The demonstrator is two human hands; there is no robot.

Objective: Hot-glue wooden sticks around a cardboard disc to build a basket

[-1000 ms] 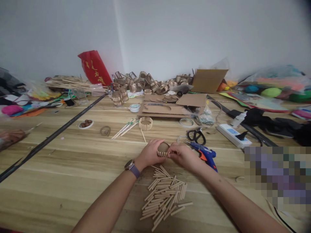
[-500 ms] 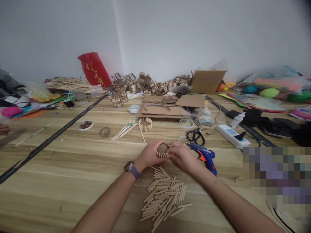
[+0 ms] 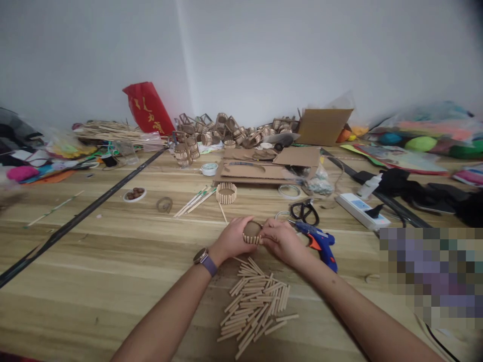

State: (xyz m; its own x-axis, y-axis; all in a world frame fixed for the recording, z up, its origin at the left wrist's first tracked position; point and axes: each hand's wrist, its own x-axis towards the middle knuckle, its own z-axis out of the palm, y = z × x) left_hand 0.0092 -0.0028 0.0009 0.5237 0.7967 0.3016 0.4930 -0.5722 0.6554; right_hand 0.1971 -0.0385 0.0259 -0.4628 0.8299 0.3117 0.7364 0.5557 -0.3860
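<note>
Two dark strips [image 3: 83, 213] cross your wood-grained worktop [image 3: 94, 286] toward its far edge, where a pale wall [image 3: 283, 55] rises behind a heap of stick-sided pieces [image 3: 226, 131]. A pixelated patch blots out whatever lies by the right edge, and most of the near edge is cut off. Your fingers hide both sides of the small ring [image 3: 252, 240] — you cannot tell whether the right fingertips also grip a stick. That ring is held over the middle of the worktop, just beyond a loose pile of short sticks [image 3: 256, 301] toward the near edge. It is brown inside, with pale sticks set upright, side by side, along its front. Your left hand [image 3: 232, 239] curls thumb and fingers around its left side; your right hand [image 3: 281, 239] pinches at its right side, fingertips pressed together. A blue glue gun [image 3: 320, 239] lies just beside your right hand.
</note>
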